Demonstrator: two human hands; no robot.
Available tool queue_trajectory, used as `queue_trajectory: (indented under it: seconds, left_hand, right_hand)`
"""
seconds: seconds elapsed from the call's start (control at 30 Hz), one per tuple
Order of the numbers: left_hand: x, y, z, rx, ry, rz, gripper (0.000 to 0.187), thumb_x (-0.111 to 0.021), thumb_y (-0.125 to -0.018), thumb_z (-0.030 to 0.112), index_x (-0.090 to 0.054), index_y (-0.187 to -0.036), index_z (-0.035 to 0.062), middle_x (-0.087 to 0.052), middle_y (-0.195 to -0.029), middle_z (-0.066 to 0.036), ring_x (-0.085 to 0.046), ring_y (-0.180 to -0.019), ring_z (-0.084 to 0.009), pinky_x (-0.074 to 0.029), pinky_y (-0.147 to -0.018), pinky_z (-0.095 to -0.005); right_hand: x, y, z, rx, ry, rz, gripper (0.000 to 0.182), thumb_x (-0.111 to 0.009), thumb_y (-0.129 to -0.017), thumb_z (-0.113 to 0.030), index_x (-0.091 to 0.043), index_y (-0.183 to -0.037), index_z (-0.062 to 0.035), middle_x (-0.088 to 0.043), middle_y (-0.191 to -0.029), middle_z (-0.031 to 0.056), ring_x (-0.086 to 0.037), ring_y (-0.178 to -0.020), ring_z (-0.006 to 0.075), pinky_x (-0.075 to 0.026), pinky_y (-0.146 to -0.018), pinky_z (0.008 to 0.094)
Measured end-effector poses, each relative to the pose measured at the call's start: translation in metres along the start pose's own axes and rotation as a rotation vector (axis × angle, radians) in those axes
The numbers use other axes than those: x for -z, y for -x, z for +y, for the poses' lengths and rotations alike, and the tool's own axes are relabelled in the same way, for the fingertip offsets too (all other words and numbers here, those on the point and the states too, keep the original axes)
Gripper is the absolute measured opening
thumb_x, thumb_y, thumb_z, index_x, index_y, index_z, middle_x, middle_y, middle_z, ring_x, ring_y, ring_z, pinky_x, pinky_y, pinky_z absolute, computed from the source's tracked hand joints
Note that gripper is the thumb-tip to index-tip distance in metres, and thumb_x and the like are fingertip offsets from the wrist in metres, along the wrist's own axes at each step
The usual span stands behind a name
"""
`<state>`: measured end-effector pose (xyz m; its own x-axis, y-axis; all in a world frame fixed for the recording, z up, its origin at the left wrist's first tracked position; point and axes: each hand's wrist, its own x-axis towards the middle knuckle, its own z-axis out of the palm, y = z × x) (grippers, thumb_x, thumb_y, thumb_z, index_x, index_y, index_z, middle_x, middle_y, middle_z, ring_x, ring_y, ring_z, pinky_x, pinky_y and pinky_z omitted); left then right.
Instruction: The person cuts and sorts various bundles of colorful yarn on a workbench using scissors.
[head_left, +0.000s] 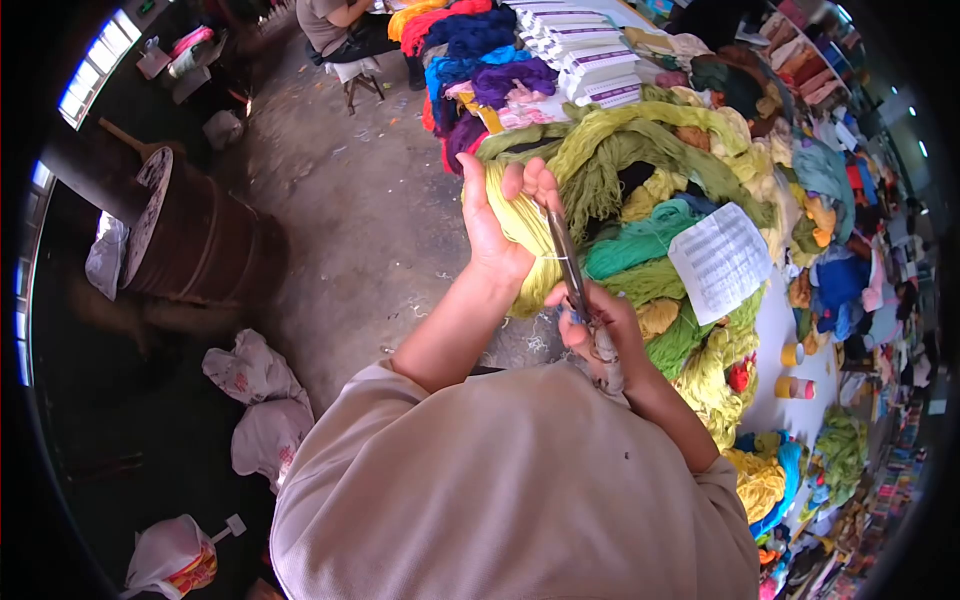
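My left hand (492, 238) is wrapped around a pale yellow skein of yarn (518, 212), its thumb on the near-left side and its fingertips over the top. A thin white tie crosses the lower part of the skein. My right hand (607, 318) grips a pair of scissors (566, 250) by handles that look wrapped in cloth. The dark metal blades point up and lie against the skein's right side, close to my left fingertips. Whether the blades are apart cannot be made out.
Green and yellow yarn (640, 150) covers the table on my right, with a printed paper sheet (720, 262) on top. White boxes (580, 50) are stacked farther back. A rusty drum (205, 235) and white sacks (262, 400) stand on the left. Another person (335, 25) sits at the back.
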<state>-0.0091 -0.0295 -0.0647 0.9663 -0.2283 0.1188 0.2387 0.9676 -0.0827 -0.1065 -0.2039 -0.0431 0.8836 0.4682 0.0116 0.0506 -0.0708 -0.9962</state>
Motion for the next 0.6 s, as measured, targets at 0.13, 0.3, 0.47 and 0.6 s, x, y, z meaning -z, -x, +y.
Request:
queue_trajectory:
  seconds: [0.13, 0.3, 0.47, 0.6]
  left_hand:
    - [0.006, 0.000, 0.003, 0.113, 0.056, -0.132, 0.064, -0.057, -0.088, 0.068, -0.049, -0.061, 0.0109, -0.070, -0.084, -0.002, -0.065, -0.078, -0.0148, -0.054, -0.064, -0.0275]
    - [0.019, -0.003, 0.014, 0.124, 0.048, -0.223, 0.065, -0.049, -0.092, 0.069, -0.051, -0.062, 0.0109, -0.073, -0.104, -0.010, -0.067, -0.098, -0.0231, -0.055, -0.079, -0.0344]
    - [-0.007, 0.004, -0.008, 0.067, -0.126, -0.056, 0.067, -0.042, -0.093, 0.071, -0.055, -0.064, 0.0121, -0.049, -0.147, -0.015, -0.034, -0.145, -0.0308, -0.024, -0.120, -0.0502]
    - [0.003, 0.006, -0.005, 0.064, -0.171, -0.069, 0.068, -0.039, -0.094, 0.071, -0.057, -0.064, 0.0123, -0.051, -0.146, -0.015, -0.039, -0.141, -0.0313, -0.026, -0.119, -0.0509]
  right_hand:
    - [-0.002, -0.004, -0.001, 0.131, 0.042, 0.025, 0.039, -0.077, -0.087, -0.037, -0.062, -0.109, -0.0085, -0.050, -0.073, -0.0082, -0.043, -0.061, 0.0018, -0.033, -0.053, 0.0201]
    - [0.003, -0.010, -0.003, 0.338, 0.071, 0.227, 0.028, -0.071, -0.085, -0.004, -0.062, -0.111, -0.0050, -0.057, -0.072, -0.0019, -0.050, -0.060, 0.0037, -0.041, -0.055, 0.0201]
    - [0.016, -0.049, -0.021, 0.415, 0.359, 0.203, 0.039, -0.070, -0.084, -0.001, -0.058, -0.120, -0.0060, -0.069, -0.107, 0.0093, -0.065, -0.091, 0.0164, -0.051, -0.082, 0.0304]
    - [0.023, -0.046, 0.009, 0.183, 0.209, 0.142, 0.036, -0.068, -0.086, -0.001, -0.058, -0.119, -0.0104, -0.063, -0.088, 0.0027, -0.062, -0.079, 0.0128, -0.051, -0.074, 0.0282]
